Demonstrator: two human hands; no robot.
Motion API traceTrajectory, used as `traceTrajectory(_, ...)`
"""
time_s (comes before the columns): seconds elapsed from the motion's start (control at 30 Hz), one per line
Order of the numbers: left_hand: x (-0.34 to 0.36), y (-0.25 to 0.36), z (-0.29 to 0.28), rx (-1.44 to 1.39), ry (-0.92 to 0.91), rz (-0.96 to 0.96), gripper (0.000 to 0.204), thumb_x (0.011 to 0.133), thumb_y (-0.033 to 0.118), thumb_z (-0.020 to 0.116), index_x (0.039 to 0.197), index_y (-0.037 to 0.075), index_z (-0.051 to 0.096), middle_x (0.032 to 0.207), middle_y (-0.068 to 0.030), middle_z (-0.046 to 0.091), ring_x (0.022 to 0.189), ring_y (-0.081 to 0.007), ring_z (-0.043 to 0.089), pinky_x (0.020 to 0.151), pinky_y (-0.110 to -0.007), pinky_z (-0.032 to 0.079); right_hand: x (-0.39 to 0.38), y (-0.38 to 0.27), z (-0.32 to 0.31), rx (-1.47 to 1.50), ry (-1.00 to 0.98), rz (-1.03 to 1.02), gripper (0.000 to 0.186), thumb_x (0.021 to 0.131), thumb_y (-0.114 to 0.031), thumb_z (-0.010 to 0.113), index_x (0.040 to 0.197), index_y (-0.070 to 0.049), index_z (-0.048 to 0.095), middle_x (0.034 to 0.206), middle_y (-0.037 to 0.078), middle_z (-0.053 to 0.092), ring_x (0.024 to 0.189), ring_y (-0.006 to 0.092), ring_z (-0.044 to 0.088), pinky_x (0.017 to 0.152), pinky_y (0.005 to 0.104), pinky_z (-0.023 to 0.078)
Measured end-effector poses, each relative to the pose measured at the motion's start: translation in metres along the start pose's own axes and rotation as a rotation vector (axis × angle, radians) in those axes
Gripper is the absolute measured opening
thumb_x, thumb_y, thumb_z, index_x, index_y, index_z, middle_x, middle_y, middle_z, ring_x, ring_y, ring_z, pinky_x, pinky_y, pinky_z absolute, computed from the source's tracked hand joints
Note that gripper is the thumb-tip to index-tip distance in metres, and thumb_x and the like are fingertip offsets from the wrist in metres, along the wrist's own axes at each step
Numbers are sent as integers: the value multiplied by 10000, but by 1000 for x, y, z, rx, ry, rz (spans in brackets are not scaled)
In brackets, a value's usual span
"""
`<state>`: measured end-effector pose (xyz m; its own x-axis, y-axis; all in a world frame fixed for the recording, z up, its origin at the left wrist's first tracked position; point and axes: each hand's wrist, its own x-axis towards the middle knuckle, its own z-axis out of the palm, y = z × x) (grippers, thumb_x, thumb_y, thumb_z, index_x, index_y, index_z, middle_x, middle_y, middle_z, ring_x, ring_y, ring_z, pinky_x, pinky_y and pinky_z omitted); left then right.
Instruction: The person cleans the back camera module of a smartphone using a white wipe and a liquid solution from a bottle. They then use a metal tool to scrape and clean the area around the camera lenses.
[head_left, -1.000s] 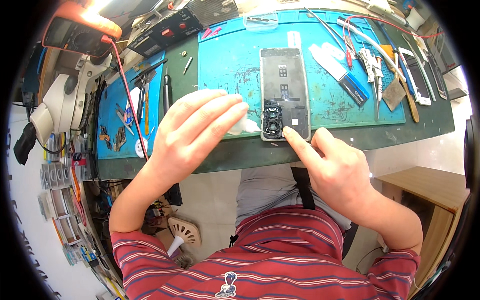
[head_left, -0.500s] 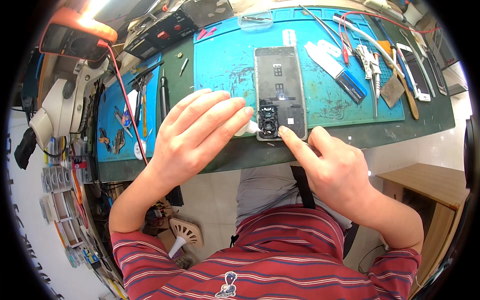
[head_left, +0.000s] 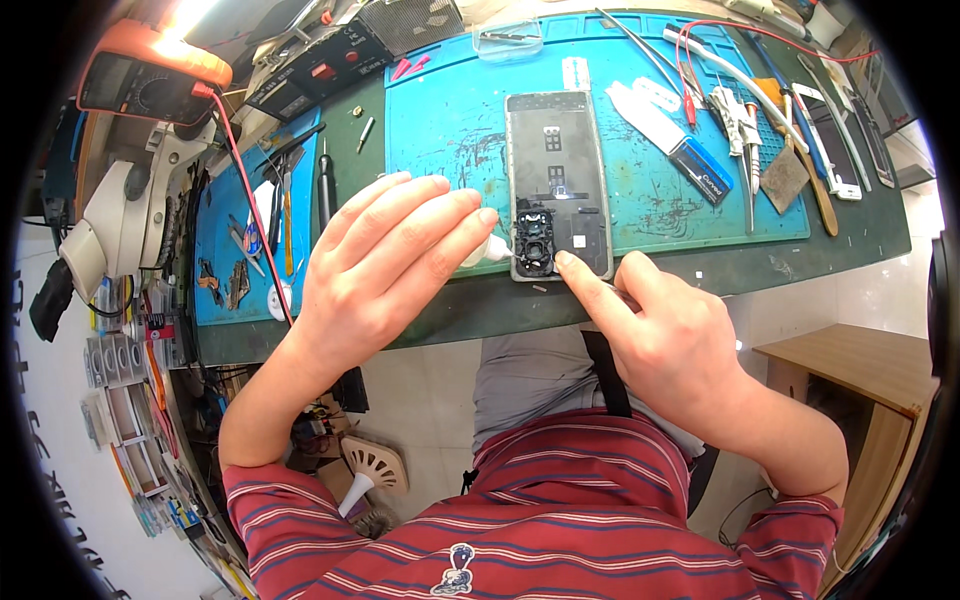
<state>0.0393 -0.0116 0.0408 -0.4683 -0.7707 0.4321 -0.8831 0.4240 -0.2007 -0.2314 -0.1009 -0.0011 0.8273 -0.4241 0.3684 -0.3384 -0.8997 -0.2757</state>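
- While the left hand [head_left: 385, 268] grasps a small white nozzled bottle [head_left: 487, 252], its tip points at a black oblong camera block [head_left: 534, 243].
- That sits on a dark-grey rectangular phone [head_left: 582, 160], at the front of a flat blue mat [head_left: 445, 110].
- The right hand [head_left: 668, 325] touches the phone with its forefinger; whether the curled fingers grip anything, I can't tell.

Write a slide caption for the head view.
Left hand holds a white bottle beside a dark phone; the right hand touches the phone's near end with its index finger.
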Motion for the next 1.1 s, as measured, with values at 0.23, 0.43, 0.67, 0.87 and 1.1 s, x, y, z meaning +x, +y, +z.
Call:
traceTrajectory(0.23,0,0,2,4,0,12,335,861,54,744,1194,50,783,1230,-76,755,1159,-268,703,1018,-440,592,0,0,0,-5,0,0,587,799,6,699,1366,-134,749,799,40,460,597,178,551,529,346,478)
traceTrajectory(0.43,1,1,0,24,-6,11,345,859,55,749,1203,54,784,1239,-75,757,1172,-265,700,1028,-442,592,0,0,0,-8,-3,3,588,805,6,698,1372,-140,748,797,40,454,593,179,547,523,347,475)
traceTrajectory(0.67,0,-1,-2,23,-10,4,340,872,53,744,1209,60,785,1240,-76,759,1188,-268,699,1050,-450,586,0,0,-1,-14,-9,2,585,808,3,701,1374,-139,748,797,40,453,595,178,548,523,346,475)
traceTrajectory(0.87,2,-2,1,33,2,6,345,870,65,731,1210,61,789,1237,-69,755,1181,-257,700,1051,-444,582,1,2,-4,-52,-43,-47,404,913,-96,686,1311,-93,754,859,54,531,625,158,605,525,303,522)
traceTrajectory(1.1,4,-7,6,57,38,24,352,867,99,719,1209,74,795,1225,-53,748,1164,-229,705,1050,-420,575,1,2,-4,-69,-43,-49,400,913,-97,686,1308,-98,756,852,53,528,621,158,608,522,304,524)
